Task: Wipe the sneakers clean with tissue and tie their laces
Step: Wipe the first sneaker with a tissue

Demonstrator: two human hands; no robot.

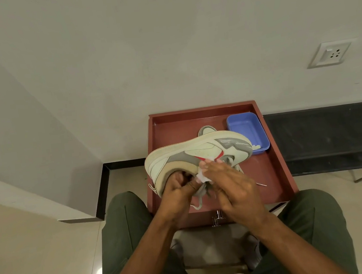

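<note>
At the left, the left hand (178, 191) is reaching into the collar of the sneaker (197, 155), its fingers (178, 178) curled inside the opening and grasping the shoe so that it is being held up above the red desk (278, 170), tipped with the sole facing away and upward; this is probably so that the side panel is facing the person for cleaning. A loose lace (198, 200) is hanging down under that hand, not yet tied. Moving right, the right hand (230, 187) is pressing a crumpled white tissue (203, 176) against the grey and red side of the shoe, its fingers bent round the wad and pinching it (the wiping step seems to be the one in hand). Behind the raised shoe, the second sneaker (208, 129) is lying on the desk, mostly hidden. Further right, a blue tray (247, 132) is sitting in the desk's far corner, within easy reach, and beyond it a black cot (326, 131) is standing against the wall.
</note>
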